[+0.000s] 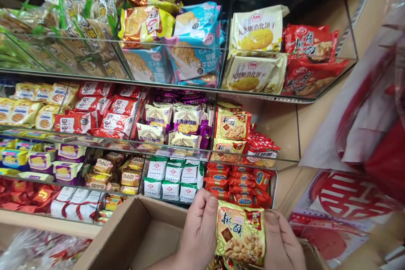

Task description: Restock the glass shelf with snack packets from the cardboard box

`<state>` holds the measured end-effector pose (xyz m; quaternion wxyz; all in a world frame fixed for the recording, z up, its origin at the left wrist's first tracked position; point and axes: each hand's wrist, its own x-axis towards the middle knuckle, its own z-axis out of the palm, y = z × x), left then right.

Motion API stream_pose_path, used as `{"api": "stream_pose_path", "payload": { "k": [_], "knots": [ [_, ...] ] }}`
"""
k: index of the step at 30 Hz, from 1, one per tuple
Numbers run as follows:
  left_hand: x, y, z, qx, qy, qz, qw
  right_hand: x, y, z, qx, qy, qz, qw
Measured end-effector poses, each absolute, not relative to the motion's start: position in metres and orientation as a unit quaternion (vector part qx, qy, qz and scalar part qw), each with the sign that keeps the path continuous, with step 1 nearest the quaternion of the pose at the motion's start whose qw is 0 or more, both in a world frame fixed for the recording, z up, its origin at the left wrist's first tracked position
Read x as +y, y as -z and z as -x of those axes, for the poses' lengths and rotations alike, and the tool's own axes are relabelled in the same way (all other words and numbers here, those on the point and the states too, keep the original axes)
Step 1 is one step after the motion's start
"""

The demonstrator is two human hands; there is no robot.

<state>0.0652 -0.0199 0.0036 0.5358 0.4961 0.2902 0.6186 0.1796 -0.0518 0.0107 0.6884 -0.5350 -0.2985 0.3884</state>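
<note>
- In the head view, the left hand [200,230] was clamped on the left edge of a yellow packet [241,234], its thumb on the near side.
- The right hand [283,242] gripped the same packet by its right edge, the thumb lying along the front.
- The packet was between both hands, its printed face toward the camera, above an open cardboard box [110,232].
- More shiny packets [226,263] lay beneath it, probably inside the box, though the hands and the held packet hid most of them.
- Just beyond the hands, red packets with blue labels [243,182] sat in stacks, with white-and-green packets [172,179] in the compartment to their left.
- One shelf higher, yellow packets of matching design [230,124] stood between cream-and-purple packets [171,122] on the left and small red-and-white packs [262,147] on the right.
- On the top shelf, blue packets [198,46], cream biscuit packets [256,36] and red packets [311,46] followed one another from left to right behind a clear front panel.
- At the lower left, clear plastic wrapping [41,249] showed beside the box.
</note>
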Motion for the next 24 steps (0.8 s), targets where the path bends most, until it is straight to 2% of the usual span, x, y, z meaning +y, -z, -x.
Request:
{"api": "stream_pose_path", "payload": {
  "k": [5, 7, 9, 10, 12, 14, 15, 17, 20, 24],
  "knots": [
    [-0.021, -0.016, -0.069, 0.274, -0.615, -0.477, 0.565, -0.047, -0.006, -0.188, -0.266, -0.347, 0.6, 0.67],
    [-0.017, -0.026, -0.07, 0.289, -0.614, -0.478, 0.558, -0.046, -0.004, -0.193, -0.332, -0.247, 0.591, 0.692],
    [-0.012, -0.039, -0.07, 0.318, -0.619, -0.477, 0.537, -0.046, -0.006, -0.2, -0.466, -0.063, 0.536, 0.701],
    [-0.009, -0.047, -0.07, 0.329, -0.622, -0.472, 0.531, -0.046, -0.008, -0.204, -0.552, 0.05, 0.489, 0.673],
    [-0.004, -0.064, -0.071, 0.324, -0.626, -0.453, 0.546, -0.043, -0.019, -0.213, -0.703, 0.25, 0.381, 0.546],
    [0.001, -0.082, -0.074, 0.292, -0.627, -0.431, 0.579, -0.035, -0.034, -0.222, -0.785, 0.348, 0.311, 0.408],
    [0.003, -0.091, -0.076, 0.279, -0.625, -0.421, 0.595, -0.029, -0.043, -0.226, -0.8, 0.363, 0.3, 0.371],
    [0.004, -0.104, -0.079, 0.266, -0.616, -0.412, 0.617, -0.012, -0.062, -0.235, -0.799, 0.358, 0.31, 0.37],
    [-0.004, -0.103, -0.079, 0.273, -0.557, -0.464, 0.632, 0.022, -0.09, -0.246, -0.728, 0.361, 0.373, 0.447],
    [-0.018, -0.06, -0.073, 0.26, -0.426, -0.549, 0.671, 0.072, -0.124, -0.253, -0.642, 0.283, 0.483, 0.524]
  ]
}}
